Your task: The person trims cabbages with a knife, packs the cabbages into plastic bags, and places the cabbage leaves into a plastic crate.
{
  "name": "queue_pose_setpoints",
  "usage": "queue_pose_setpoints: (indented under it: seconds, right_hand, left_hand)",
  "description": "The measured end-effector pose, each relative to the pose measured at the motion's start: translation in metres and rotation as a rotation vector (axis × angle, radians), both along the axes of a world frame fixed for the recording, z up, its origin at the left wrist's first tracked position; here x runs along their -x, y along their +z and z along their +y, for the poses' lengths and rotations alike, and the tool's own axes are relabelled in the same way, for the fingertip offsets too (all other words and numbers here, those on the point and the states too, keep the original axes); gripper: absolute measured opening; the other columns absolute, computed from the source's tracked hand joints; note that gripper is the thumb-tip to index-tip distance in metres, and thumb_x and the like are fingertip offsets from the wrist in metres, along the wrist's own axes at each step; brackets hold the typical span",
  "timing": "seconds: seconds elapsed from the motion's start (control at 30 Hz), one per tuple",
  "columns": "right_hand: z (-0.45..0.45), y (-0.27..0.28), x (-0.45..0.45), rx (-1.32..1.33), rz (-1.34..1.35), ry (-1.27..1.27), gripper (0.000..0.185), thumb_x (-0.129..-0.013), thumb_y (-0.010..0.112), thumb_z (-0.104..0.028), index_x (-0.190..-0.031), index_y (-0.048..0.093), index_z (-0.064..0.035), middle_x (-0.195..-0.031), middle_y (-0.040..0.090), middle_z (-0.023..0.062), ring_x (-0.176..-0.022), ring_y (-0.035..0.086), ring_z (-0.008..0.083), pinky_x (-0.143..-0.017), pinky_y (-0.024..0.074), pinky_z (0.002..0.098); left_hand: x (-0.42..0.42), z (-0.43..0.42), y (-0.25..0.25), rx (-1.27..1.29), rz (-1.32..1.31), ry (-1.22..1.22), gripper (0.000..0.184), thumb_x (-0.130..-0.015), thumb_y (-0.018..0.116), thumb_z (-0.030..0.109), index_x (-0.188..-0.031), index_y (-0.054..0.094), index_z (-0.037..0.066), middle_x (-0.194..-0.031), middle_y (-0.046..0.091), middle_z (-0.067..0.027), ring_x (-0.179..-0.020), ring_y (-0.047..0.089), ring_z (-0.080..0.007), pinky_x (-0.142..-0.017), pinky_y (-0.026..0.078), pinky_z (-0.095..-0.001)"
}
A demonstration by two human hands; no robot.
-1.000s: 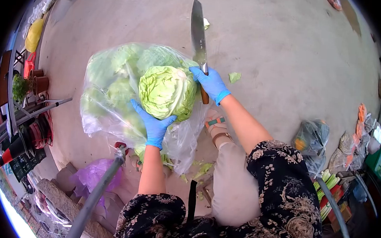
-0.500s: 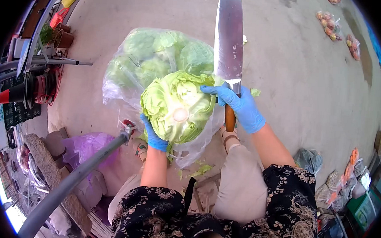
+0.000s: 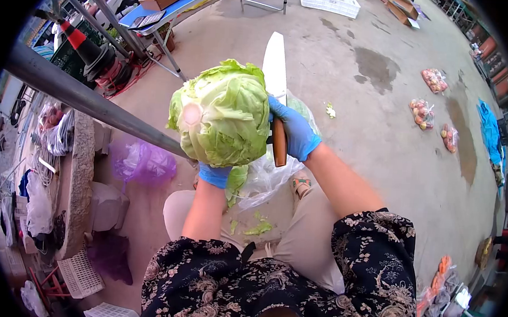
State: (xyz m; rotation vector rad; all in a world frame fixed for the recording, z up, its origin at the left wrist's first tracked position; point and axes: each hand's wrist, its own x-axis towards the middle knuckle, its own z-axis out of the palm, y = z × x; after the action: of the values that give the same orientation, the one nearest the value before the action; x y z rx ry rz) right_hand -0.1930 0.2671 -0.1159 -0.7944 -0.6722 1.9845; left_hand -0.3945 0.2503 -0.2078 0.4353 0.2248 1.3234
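Note:
A large green cabbage [image 3: 227, 113] is held up in front of me, its pale cut stem end facing toward the left. Beneath it my left hand [image 3: 213, 174], in a blue glove, bears it from below; most of the fingers are hidden by the leaves. My right hand [image 3: 296, 129], also gloved in blue, grips a kitchen knife [image 3: 275, 64] by its brown wooden handle, with the broad blade pointing up and away. The right fingers are close against the cabbage's right side. A clear plastic bag [image 3: 270, 180] lies below, largely hidden behind the cabbage.
A grey metal pole [image 3: 95, 99] slants in from the left. Loose leaf scraps [image 3: 258, 227] lie between my feet. A purple bag [image 3: 140, 160] sits at left, bagged fruit [image 3: 421, 113] at right. Farther off stand a blue table [image 3: 185, 3] and a white crate [image 3: 329, 1].
The cabbage has been raised and tipped, so its stem end now faces left. Both hands moved with it, the knife staying in the right. My view has swung upward, showing more ground ahead.

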Motion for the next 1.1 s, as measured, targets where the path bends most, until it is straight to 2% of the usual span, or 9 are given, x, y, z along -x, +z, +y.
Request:
queue_pose_setpoints:
  seconds: [0.17,0.3,0.33,0.47,0.57,0.73,0.93,1.03,1.1]
  right_hand:
    - [-0.014,0.009,0.004,-0.04,0.344,-0.074,0.039,-0.089,0.049,-0.027,-0.119,0.046,-0.0038,-0.114,0.055,0.0134,-0.102,0.056,0.0234,-0.088,0.0469,0.0381]
    - [-0.018,-0.011,0.011,0.035,-0.031,-0.164,0.035,-0.086,0.054,-0.03,-0.11,0.052,-0.0049,-0.101,0.059,0.0107,-0.083,0.061,0.0225,-0.074,0.0516,0.0344]
    - [-0.012,-0.021,0.012,-0.004,-0.11,-0.172,0.029,-0.083,0.058,-0.03,-0.097,0.056,-0.0046,-0.089,0.059,0.0075,-0.068,0.059,0.0202,-0.061,0.0528,0.0339]
    - [-0.002,-0.028,0.007,-0.003,-0.338,-0.13,0.028,-0.082,0.06,-0.032,-0.09,0.057,-0.0053,-0.08,0.057,0.0038,-0.063,0.057,0.0168,-0.05,0.0514,0.0324]
    - [0.02,-0.034,0.013,-0.057,-0.258,-0.127,0.028,-0.081,0.06,-0.034,-0.09,0.057,-0.0071,-0.079,0.057,0.003,-0.062,0.057,0.015,-0.049,0.0511,0.0298]
    - [0.029,-0.055,0.025,-0.024,-0.135,-0.158,0.036,-0.084,0.057,-0.032,-0.109,0.053,-0.0071,-0.097,0.059,0.0041,-0.091,0.056,0.0156,-0.08,0.0459,0.0285]
    - [0.048,-0.089,0.003,0.127,0.232,-0.144,0.035,-0.091,0.042,-0.026,-0.117,0.049,-0.0036,-0.11,0.057,0.0108,-0.095,0.058,0.0222,-0.081,0.0494,0.0361]
    - [0.044,-0.064,-0.001,0.06,0.174,-0.205,0.034,-0.092,0.04,-0.025,-0.117,0.049,-0.003,-0.11,0.057,0.0117,-0.097,0.058,0.0226,-0.081,0.0496,0.0374]
    - [0.043,-0.064,-0.004,0.068,0.168,-0.202,0.033,-0.091,0.043,-0.025,-0.115,0.051,-0.0032,-0.107,0.059,0.0105,-0.093,0.058,0.0213,-0.078,0.0496,0.0347]
  left_hand:
    - [0.034,-0.007,0.077,-0.198,0.573,0.378,0.065,-0.083,0.056,0.035,-0.135,0.024,0.014,-0.13,0.037,-0.0086,-0.119,0.039,-0.023,-0.1,0.033,-0.0373]
    - [0.042,-0.014,0.05,-0.225,0.434,0.171,0.063,-0.082,0.056,0.032,-0.135,0.026,0.015,-0.132,0.036,-0.0078,-0.121,0.037,-0.0226,-0.102,0.03,-0.0369]
    - [0.049,-0.007,0.03,-0.061,0.339,0.101,0.059,-0.083,0.052,0.038,-0.133,0.031,0.014,-0.132,0.038,-0.0076,-0.12,0.039,-0.0239,-0.101,0.032,-0.0392]
    - [0.049,-0.009,0.023,0.213,0.09,0.063,0.062,-0.08,0.044,0.055,-0.127,0.042,0.014,-0.126,0.047,-0.0085,-0.114,0.046,-0.0284,-0.096,0.038,-0.0462]
    - [0.059,0.007,0.03,0.171,0.014,0.067,0.06,-0.081,0.045,0.053,-0.126,0.043,0.013,-0.124,0.048,-0.0085,-0.111,0.048,-0.0281,-0.094,0.039,-0.0461]
    - [0.05,0.016,0.019,0.142,-0.03,0.075,0.059,-0.083,0.043,0.05,-0.127,0.042,0.011,-0.125,0.047,-0.0099,-0.112,0.047,-0.0274,-0.095,0.039,-0.0429]
    - [0.012,0.032,0.041,-0.042,0.325,0.19,0.061,-0.085,0.044,0.044,-0.134,0.032,0.01,-0.135,0.036,-0.008,-0.123,0.036,-0.0245,-0.102,0.029,-0.0411]
    - [0.007,0.033,0.034,-0.133,0.282,0.183,0.057,-0.085,0.052,0.036,-0.133,0.034,0.009,-0.133,0.038,-0.0087,-0.123,0.036,-0.0236,-0.101,0.031,-0.0405]
    - [0.005,0.042,-0.016,0.007,-0.052,-0.119,0.057,-0.088,0.043,0.043,-0.135,0.03,0.013,-0.134,0.037,-0.0066,-0.123,0.036,-0.0248,-0.102,0.031,-0.0417]
